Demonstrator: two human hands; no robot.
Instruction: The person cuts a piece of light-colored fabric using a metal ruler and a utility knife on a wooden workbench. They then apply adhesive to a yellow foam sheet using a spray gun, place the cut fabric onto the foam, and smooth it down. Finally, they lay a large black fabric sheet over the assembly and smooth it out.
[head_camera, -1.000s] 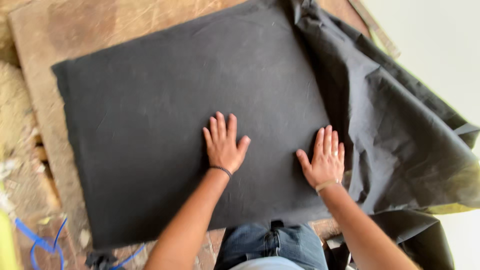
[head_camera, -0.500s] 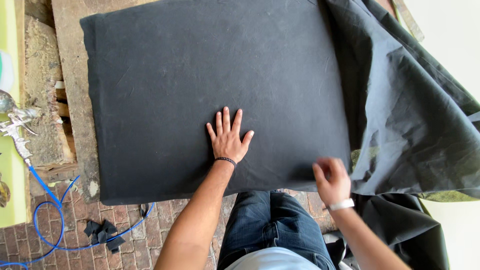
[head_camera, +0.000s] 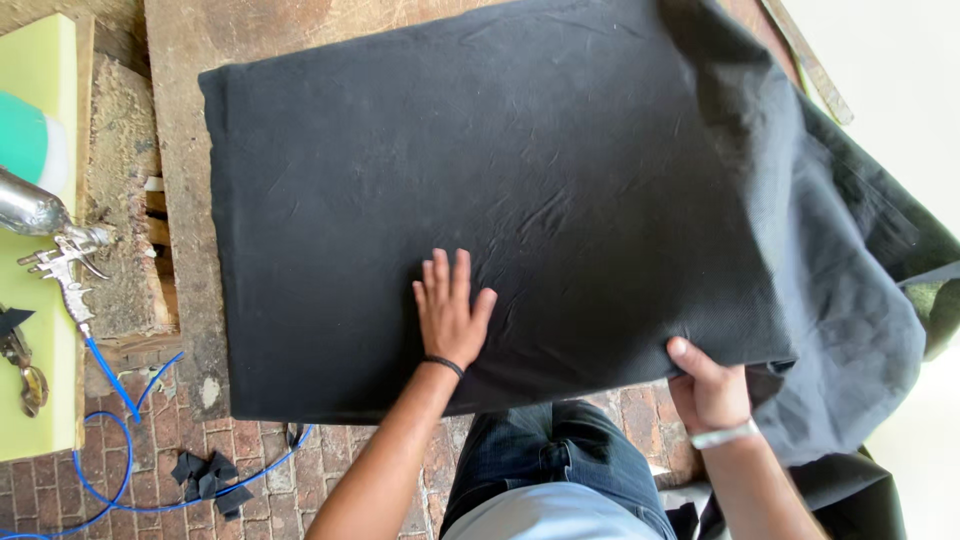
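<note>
Black fabric (head_camera: 560, 190) covers one flat rectangular pad on the wooden desk (head_camera: 185, 120) and fills most of my view; at 3 o'clock the loose cloth hangs off in folds. I count two hands, both mine. My left hand (head_camera: 452, 312) lies flat on the fabric near its 6 o'clock edge, palm down, fingers stretched and slightly apart, holding nothing; one dark band sits on its wrist. My right hand (head_camera: 710, 388) is at about 5 o'clock, closed on the fabric's near edge, thumb on top and the other fingers hidden below; one pale band is on that wrist. At 9 o'clock I see one metal spray gun (head_camera: 55, 250) on one yellow-green foam block (head_camera: 40, 110), and one blue hose (head_camera: 110, 400) runs from it over the brick floor (head_camera: 330, 460).
</note>
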